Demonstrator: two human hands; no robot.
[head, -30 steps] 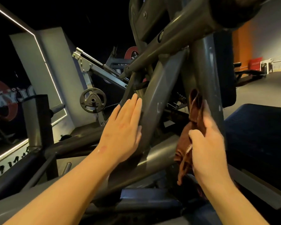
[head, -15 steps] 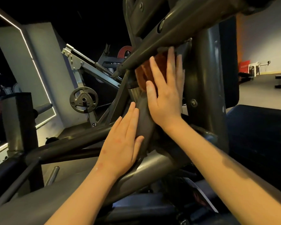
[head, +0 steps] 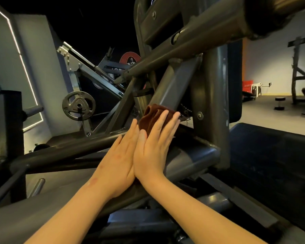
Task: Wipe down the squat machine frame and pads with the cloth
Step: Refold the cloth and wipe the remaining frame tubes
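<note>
The brown cloth [head: 154, 117] is pressed flat against a slanted strut [head: 174, 85] of the squat machine frame by the right hand [head: 155, 148]. The fingers are laid straight over the cloth rather than curled round it, and its bunched upper edge is seen just beyond the fingertips. The left hand [head: 121, 155] is laid flat and empty on the frame, touching the right hand along its edge. The strut's long axis is run from low near the wrists up and away to the right, toward the thick crossbar [head: 192, 43] overhead. The bare length of strut is therefore found straight ahead of the fingertips. The right hand is the nearer to it, so a push up the slant is judged to be called for. The dark pad [head: 271, 155] is set well apart to the right, untouched.
</note>
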